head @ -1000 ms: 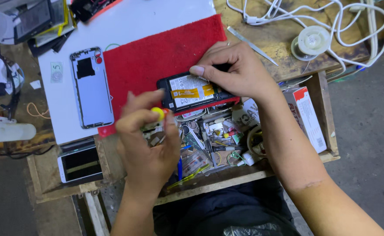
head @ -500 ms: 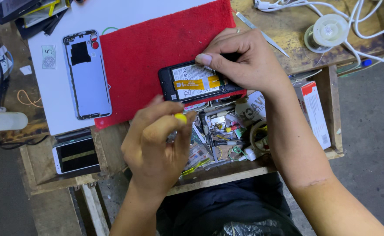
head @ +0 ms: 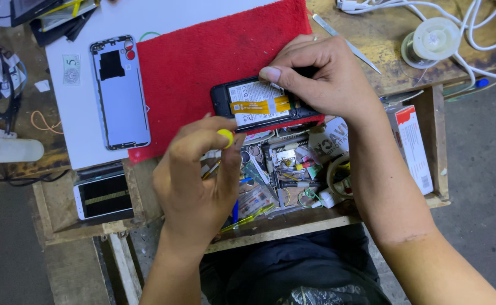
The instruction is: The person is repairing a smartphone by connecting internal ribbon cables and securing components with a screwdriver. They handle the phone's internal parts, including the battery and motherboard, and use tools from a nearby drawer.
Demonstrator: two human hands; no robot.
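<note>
Red fuzzy mat [head: 202,62] bears slab-like opened phone [head: 259,104], right hand [head: 321,76] pressing it.

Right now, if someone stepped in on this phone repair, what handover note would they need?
Left hand: closed on a yellow-tipped tool, over the open drawer.
Right hand: pressing down on the opened phone, which lies at the edge of the red mat.
Done: back cover is off, lying left on the white sheet; battery exposed.
Left: the tool is not yet on the phone; cover not refitted.
</note>
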